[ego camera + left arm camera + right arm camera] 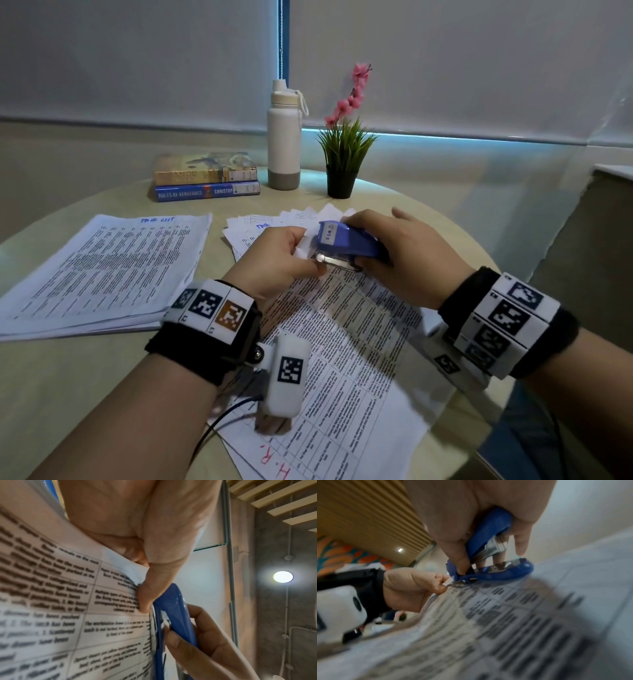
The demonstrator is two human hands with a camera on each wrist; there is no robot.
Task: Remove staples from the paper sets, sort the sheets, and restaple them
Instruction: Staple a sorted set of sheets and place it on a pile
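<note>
**Stapler at the corner of the near set**

A round table [85, 394] carries three lots of paper: a stack [102, 270] at left, fanned sheets [270, 219] at the far middle, and a printed set [352, 359] nearest the person. Behind stand two books [205, 180], a bottle [284, 137] and a potted plant [344, 161]. The left hand [277, 260] pinches the set's far corner. The right hand [397, 253] grips a blue stapler [346, 241], its metal tip against that corner.
</note>
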